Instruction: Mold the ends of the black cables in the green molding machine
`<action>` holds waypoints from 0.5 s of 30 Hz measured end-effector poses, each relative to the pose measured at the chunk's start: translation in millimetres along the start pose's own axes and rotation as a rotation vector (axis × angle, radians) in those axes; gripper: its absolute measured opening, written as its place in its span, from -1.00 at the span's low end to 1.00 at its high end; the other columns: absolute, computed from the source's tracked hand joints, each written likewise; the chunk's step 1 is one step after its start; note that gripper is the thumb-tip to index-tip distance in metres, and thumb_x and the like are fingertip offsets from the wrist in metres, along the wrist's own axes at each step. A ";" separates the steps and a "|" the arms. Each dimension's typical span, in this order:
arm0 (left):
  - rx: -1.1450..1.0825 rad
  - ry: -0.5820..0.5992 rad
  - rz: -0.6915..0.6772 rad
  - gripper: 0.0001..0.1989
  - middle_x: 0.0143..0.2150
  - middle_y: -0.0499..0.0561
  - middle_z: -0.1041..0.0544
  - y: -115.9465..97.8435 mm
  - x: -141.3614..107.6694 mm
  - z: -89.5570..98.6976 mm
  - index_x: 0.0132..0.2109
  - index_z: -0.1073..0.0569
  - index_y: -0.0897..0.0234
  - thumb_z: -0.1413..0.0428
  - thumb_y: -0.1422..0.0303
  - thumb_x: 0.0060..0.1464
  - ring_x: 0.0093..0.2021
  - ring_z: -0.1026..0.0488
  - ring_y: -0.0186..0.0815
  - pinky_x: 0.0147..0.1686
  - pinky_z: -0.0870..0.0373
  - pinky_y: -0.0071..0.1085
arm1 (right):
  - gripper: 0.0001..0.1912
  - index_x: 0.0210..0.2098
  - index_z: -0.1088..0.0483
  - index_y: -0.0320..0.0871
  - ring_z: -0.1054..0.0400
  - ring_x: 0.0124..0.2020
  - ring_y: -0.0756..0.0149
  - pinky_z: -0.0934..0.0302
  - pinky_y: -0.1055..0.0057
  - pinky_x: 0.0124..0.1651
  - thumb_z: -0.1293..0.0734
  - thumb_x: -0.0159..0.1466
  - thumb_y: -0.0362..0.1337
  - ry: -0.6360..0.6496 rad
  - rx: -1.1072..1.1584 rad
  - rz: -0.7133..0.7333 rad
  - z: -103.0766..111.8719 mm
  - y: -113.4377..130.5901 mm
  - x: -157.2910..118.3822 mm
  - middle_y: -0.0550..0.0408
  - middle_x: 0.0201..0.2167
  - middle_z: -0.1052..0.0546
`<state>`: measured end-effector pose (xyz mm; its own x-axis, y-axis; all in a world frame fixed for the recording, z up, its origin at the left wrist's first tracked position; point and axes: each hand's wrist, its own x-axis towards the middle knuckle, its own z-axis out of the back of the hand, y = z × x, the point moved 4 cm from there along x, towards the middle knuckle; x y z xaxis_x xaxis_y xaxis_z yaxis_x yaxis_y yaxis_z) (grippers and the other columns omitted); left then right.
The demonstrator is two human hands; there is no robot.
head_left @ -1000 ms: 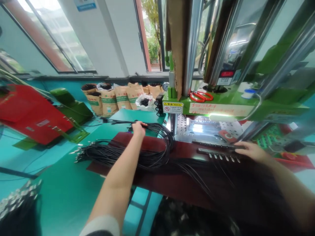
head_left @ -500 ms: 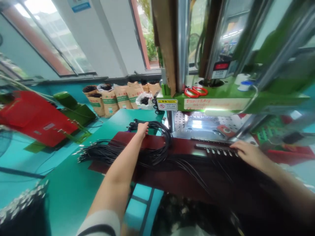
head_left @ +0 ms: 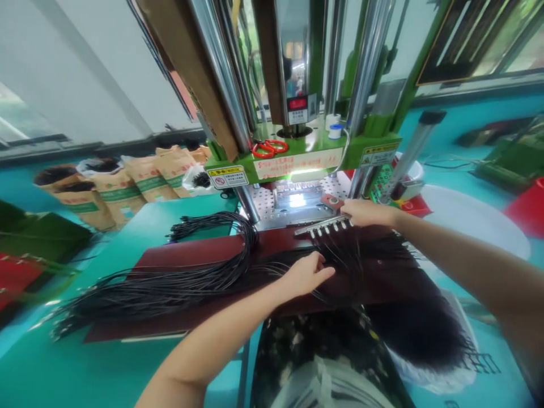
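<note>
My right hand [head_left: 366, 213] is closed on the right end of a slotted metal bar [head_left: 317, 228]. The bar lies tilted at the far edge of a dark red board [head_left: 272, 241], with several silver cable ends along its near side. Thin black cables trail from it toward me. My left hand [head_left: 306, 276] is over the cables at the board's middle, thumb held apart from loosely bent fingers; I see nothing between them. A thick bundle of black cables [head_left: 182, 283] spreads left across the board, and one part of it loops back at the far side [head_left: 212, 222].
Behind the board stands a green press [head_left: 306, 161] with steel columns and a lit metal bed. Red-handled scissors [head_left: 270, 148] rest on its crosspiece. Paper sacks [head_left: 114, 190] line the wall at left. More black cables hang over a white-lined container [head_left: 425, 334] at right.
My view has turned right. My left hand has left the far looped bundle and come over the cables near the bar. My right hand still holds the bar's end, and the bar now tilts.
</note>
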<state>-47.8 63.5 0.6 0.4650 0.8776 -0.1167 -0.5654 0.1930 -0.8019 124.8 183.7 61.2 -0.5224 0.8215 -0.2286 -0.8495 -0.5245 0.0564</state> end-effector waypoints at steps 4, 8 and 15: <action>-0.318 0.085 0.155 -0.56 -0.39 0.06 -0.47 12.3 22.1 -11.2 -0.26 -0.35 0.35 -0.05 0.02 -0.07 -0.44 -0.39 -0.33 -0.41 -0.32 -0.38 | -0.71 -0.36 -0.44 -0.19 -0.33 -0.39 0.27 -0.03 0.46 -0.46 -0.20 -0.05 -0.49 -0.027 0.094 -0.078 16.7 -8.1 14.0 0.00 -0.35 -0.49; -0.972 0.157 0.269 -0.56 -0.38 0.08 -0.48 4.1 45.9 -20.5 -0.27 -0.32 0.37 -0.25 0.17 -0.24 -0.40 -0.44 -0.38 -0.32 -0.36 -0.43 | -0.72 -0.38 -0.46 -0.20 -0.35 -0.43 0.32 -0.08 0.51 -0.47 -0.23 -0.08 -0.49 -0.051 0.216 -0.104 26.4 -19.8 42.6 0.09 -0.45 -0.50; -1.400 0.051 0.250 -0.81 -0.48 -0.01 -0.45 -10.5 101.2 -13.0 -0.39 -0.35 0.37 -0.21 0.41 -0.17 -0.53 -0.40 -0.46 -0.48 -0.31 -0.55 | -0.76 -0.30 -0.46 -0.22 -0.35 -0.42 0.36 -0.19 0.51 -0.43 -0.31 0.00 -0.46 -0.119 0.316 -0.275 31.0 -31.2 95.9 0.10 -0.41 -0.51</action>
<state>14.0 144.6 -10.4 0.4956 0.8011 -0.3356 0.4808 -0.5749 -0.6621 98.9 285.8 67.7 -0.2622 0.9509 -0.1642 -0.9294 -0.2029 0.3084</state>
